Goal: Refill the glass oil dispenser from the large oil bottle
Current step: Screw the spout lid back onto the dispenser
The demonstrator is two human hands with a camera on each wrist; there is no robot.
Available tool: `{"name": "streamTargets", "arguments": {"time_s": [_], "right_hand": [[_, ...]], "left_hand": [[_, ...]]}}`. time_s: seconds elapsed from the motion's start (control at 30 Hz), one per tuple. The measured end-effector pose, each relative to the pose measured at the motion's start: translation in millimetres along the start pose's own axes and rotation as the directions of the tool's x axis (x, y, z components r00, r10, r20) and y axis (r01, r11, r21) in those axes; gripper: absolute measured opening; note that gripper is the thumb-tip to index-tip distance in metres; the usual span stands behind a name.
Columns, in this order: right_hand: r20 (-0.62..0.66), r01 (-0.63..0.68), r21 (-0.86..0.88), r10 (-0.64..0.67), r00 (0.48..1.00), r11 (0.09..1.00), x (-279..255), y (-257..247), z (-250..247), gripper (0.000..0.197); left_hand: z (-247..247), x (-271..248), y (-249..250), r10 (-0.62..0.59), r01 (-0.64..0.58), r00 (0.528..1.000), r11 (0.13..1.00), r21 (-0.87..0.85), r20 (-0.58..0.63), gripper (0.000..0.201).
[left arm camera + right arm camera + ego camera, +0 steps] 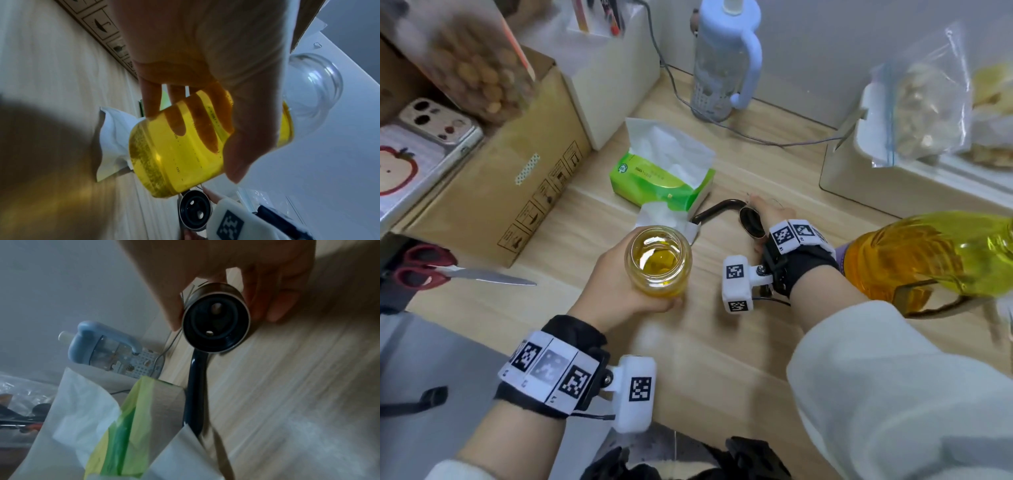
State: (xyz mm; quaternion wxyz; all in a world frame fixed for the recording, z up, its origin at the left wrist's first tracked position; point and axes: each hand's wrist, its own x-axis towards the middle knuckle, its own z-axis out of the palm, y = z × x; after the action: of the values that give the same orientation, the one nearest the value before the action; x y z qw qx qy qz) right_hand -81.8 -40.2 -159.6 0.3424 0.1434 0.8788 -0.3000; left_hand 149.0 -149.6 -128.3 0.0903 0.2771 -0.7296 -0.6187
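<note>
My left hand (616, 281) grips the glass oil dispenser (659, 262) around its body, and it stands upright on the wooden table (722, 342). Its mouth is uncovered and yellow oil fills most of it. The left wrist view shows my fingers (176, 120) wrapped behind the oil-filled glass (179, 146). To its right, my right hand (765, 210) holds the dispenser's black lid (751, 222) on the table, thumb and fingers on either side of its rim (216, 324). The lid's black curved handle (196, 386) points toward the tissue pack. The large oil bottle (928, 253) stands at the right, behind my right forearm.
A green tissue pack (661, 178) lies just behind the dispenser, with a loose tissue (664, 216) under it. A cardboard box (493, 192) and red-handled scissors (448, 270) are at the left. A pale blue water bottle (722, 61), a cable and a white container (859, 178) stand behind.
</note>
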Motion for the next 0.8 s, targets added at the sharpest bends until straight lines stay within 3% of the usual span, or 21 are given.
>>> {"name": "streamTargets", "arguments": {"time_s": [0.07, 0.13, 0.2, 0.27, 0.3, 0.37, 0.43, 0.47, 0.53, 0.67, 0.73, 0.8], "right_hand": [[0.005, 0.042, -0.001, -0.042, 0.999, 0.999, 4.4, 7.0, 1.7, 0.098], [0.038, 0.107, -0.059, -0.105, 0.994, 0.993, -16.0, 9.3, -5.4, 0.072], [0.043, 0.109, -0.090, -0.105, 0.994, 0.990, -26.8, 12.0, -15.4, 0.065], [0.027, 0.129, 0.029, -0.129, 0.991, 0.991, -33.0, 11.0, -23.8, 0.061], [-0.011, 0.139, 0.207, -0.140, 0.990, 0.969, -38.3, 9.6, -25.8, 0.053], [-0.086, 0.174, 0.621, -0.154, 0.984, 0.764, -53.8, 7.3, -29.3, 0.030], [-0.127, 0.234, 0.861, -0.256, 0.958, 0.451, -84.3, 8.2, -32.9, 0.021], [-0.132, 0.256, 0.911, -0.358, 0.924, 0.323, -102.9, 9.7, -36.2, 0.022], [-0.155, 0.321, 0.929, -0.596, 0.788, 0.183, -134.6, 14.1, -45.6, 0.036], [-0.149, 0.643, 0.727, -0.858, 0.491, 0.242, -173.3, 22.2, -68.8, 0.050], [-0.126, 0.772, 0.584, -0.912, 0.391, 0.251, -183.0, 25.8, -77.3, 0.055], [-0.128, 0.837, 0.497, -0.935, 0.330, 0.228, -188.4, 28.0, -85.2, 0.058]], "left_hand": [[1.6, 0.4, 0.4, -0.001, 0.001, 1.000, 1.000, 0.009, -0.003, 0.064], [3.1, 0.4, -0.2, -0.006, 0.006, 1.000, 1.000, 0.006, -0.004, 0.064], [4.8, 0.7, -0.2, -0.006, 0.006, 1.000, 1.000, 0.019, 0.001, 0.063], [6.8, 1.0, 3.2, 0.004, -0.004, 1.000, 1.000, 0.027, 0.008, 0.063], [7.8, 1.3, 5.3, 0.012, -0.012, 1.000, 0.999, 0.030, 0.014, 0.064], [11.9, 2.8, 7.6, 0.022, -0.022, 1.000, 1.000, 0.004, 0.022, 0.067], [16.9, 4.8, 9.9, 0.022, -0.021, 1.000, 0.999, -0.040, 0.019, 0.070], [19.4, 6.8, 11.4, 0.022, -0.021, 0.999, 0.999, -0.041, 0.029, 0.072], [25.2, 9.6, 17.5, 0.042, -0.040, 0.997, 0.999, -0.023, 0.067, 0.077], [40.2, 11.0, 46.0, 0.090, -0.090, 0.989, 0.996, -0.006, 0.119, 0.092], [48.9, 10.5, 61.6, 0.116, -0.115, 0.982, 0.993, -0.014, 0.149, 0.091], [57.6, 9.7, 77.1, 0.168, -0.167, 0.970, 0.986, -0.022, 0.173, 0.085]]}}
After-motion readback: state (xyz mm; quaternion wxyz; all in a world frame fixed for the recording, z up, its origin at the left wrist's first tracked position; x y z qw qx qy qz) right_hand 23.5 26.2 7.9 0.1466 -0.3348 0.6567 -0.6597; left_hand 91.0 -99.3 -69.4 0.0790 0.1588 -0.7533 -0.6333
